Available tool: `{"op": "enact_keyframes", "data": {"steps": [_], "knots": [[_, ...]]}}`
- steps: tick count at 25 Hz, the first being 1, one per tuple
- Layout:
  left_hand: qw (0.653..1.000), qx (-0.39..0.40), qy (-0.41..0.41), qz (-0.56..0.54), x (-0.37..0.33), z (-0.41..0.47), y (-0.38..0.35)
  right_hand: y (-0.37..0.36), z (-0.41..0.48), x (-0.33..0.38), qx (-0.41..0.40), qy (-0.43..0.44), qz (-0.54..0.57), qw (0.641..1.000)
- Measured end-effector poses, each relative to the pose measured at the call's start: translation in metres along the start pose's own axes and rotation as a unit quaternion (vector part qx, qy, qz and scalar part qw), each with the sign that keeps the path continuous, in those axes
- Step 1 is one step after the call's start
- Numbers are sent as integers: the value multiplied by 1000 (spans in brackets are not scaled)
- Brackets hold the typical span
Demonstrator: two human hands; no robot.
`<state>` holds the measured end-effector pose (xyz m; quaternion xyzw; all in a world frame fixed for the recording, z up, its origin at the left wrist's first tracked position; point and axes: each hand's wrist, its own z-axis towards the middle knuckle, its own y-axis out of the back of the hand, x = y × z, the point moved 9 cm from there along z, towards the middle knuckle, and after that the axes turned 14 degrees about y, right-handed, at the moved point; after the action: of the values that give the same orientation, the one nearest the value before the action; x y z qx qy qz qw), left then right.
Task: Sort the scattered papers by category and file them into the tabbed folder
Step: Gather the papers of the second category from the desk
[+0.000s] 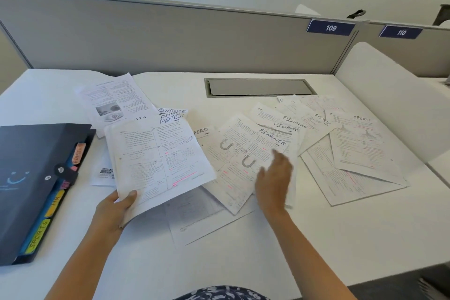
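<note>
**Hand and Paper Status**

My left hand (114,207) grips a paper stack (158,161) at 11 o'clock. My right hand (275,178), fingers straight, is over the FINANCE sheets (233,153) at 1 o'clock; contact unclear. The tabbed folder (36,178) lies at 9 o'clock.

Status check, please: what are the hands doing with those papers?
Left hand grips paper stack. Right hand open over FINANCE sheets. Tabbed folder closed, at left. Sheets overlap.

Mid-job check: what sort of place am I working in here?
Most likely an open-plan office workstation: a white desk strewn with papers, a grey partition panel behind it carrying numbered plate 109 and plate 110, and a cable hatch set into the desktop.
</note>
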<state>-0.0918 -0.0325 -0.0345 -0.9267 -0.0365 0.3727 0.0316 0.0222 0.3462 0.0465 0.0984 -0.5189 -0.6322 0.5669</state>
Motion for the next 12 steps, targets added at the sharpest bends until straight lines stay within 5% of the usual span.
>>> {"op": "enact_keyframes", "data": {"steps": [4,12], "knots": [[1000,-9,-3,11,-6,2,16,-68,-29,23,172,89,7,981],[997,-52,-40,27,-19,0,48,-20,21,-75,124,-104,-163,973]]}}
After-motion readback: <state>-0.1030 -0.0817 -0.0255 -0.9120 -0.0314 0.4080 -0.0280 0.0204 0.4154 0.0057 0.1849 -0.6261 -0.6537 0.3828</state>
